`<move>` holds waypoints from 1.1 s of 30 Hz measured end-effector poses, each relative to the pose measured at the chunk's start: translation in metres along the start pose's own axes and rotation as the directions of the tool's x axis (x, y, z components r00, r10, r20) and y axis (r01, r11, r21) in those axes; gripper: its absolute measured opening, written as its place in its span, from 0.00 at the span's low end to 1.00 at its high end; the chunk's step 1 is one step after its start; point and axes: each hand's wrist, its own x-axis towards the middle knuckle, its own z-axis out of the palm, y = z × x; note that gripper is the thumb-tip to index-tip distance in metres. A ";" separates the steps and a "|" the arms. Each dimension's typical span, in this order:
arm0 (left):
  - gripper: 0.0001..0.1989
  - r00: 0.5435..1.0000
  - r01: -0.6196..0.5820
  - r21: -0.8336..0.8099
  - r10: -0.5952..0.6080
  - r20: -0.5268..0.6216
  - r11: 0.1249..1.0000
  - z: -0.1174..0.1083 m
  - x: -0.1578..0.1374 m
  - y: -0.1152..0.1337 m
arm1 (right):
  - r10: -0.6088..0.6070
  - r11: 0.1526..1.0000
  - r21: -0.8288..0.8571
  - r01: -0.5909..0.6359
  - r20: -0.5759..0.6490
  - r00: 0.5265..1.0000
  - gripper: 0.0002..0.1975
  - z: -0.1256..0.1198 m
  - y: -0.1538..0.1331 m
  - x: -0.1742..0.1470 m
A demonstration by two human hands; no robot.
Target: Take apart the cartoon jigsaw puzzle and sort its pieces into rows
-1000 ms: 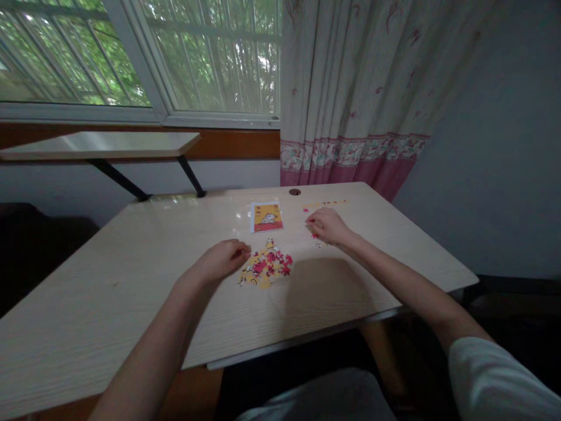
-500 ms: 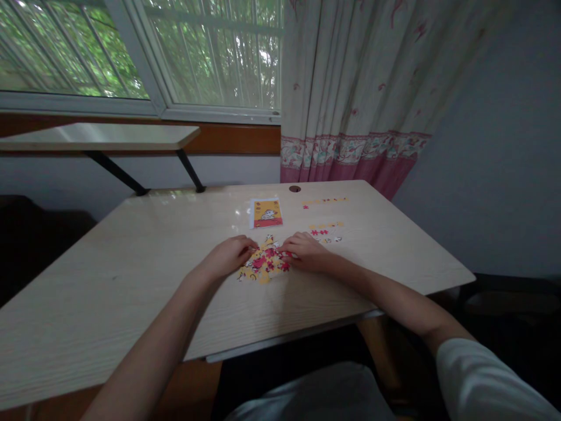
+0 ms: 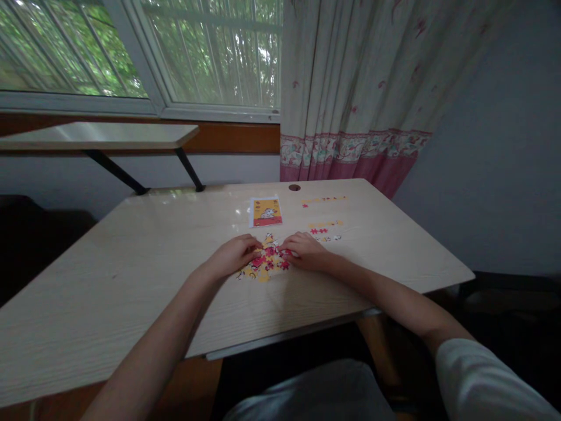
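A loose heap of jigsaw puzzle pieces (image 3: 268,261), pink, yellow and white, lies on the desk between my two hands. My left hand (image 3: 239,254) is at the heap's left side, fingers bent in toward the thumb. Its fingertips touch the pieces, but whether one is pinched there I cannot make out. From the right, my right hand (image 3: 304,250) reaches over the heap's edge. Its fingers are stretched out and rest on pieces, with the thumb a little apart below. Just beyond the heap lies a picture card (image 3: 266,212) showing a white animal on yellow and red.
Sorted puzzle pieces lie in short rows (image 3: 325,224) beyond my right hand, with another row (image 3: 326,199) farther back. A raised shelf (image 3: 100,135) stands at the desk's back left. Behind the desk (image 3: 144,280) hang curtains (image 3: 350,105) beside a window.
My left hand has shifted slightly right, farther over the heap. My right hand has barely moved. The card and the rows of pieces look the same.
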 end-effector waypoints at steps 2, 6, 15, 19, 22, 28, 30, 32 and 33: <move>0.12 1.000 -0.003 -0.016 0.003 0.002 1.000 0.000 0.000 -0.001 | 0.002 1.000 0.005 -0.002 -0.002 1.000 0.13 -0.001 0.000 0.000; 0.11 1.000 -0.029 -0.013 0.029 -0.006 1.000 0.002 -0.001 -0.009 | 0.008 1.000 0.002 -0.008 0.004 1.000 0.13 -0.002 -0.001 -0.001; 0.10 1.000 0.001 -0.017 -0.002 -0.012 1.000 0.001 -0.001 -0.008 | 0.010 1.000 0.012 -0.010 0.005 1.000 0.13 -0.002 -0.001 0.000; 0.08 0.999 0.010 -0.058 -0.012 -0.044 0.998 -0.002 -0.002 -0.004 | 0.007 1.000 0.005 -0.007 -0.004 1.000 0.13 0.000 0.000 -0.001; 0.09 0.992 0.041 -0.193 -0.062 -0.107 0.980 0.000 -0.002 -0.001 | -0.015 1.000 0.014 0.015 -0.032 0.999 0.12 -0.002 -0.001 0.000; 0.15 0.931 0.110 -0.780 -0.338 -0.135 0.616 0.014 0.008 0.023 | -0.011 1.000 -0.027 0.003 -0.302 0.953 0.13 -0.006 -0.008 0.004; 0.16 0.921 0.116 -0.843 -0.375 -0.107 0.525 0.017 0.011 0.032 | -0.009 0.999 -0.041 -0.006 -0.358 0.934 0.14 -0.005 -0.009 0.004; 0.15 0.917 0.130 -0.865 -0.390 -0.081 0.485 0.018 0.013 0.039 | -0.009 0.999 -0.050 -0.010 -0.370 0.929 0.14 -0.003 -0.009 0.003; 0.15 0.918 0.132 -0.871 -0.390 -0.074 0.474 0.018 0.013 0.041 | -0.008 0.998 -0.055 -0.014 -0.369 0.929 0.15 -0.003 -0.009 0.003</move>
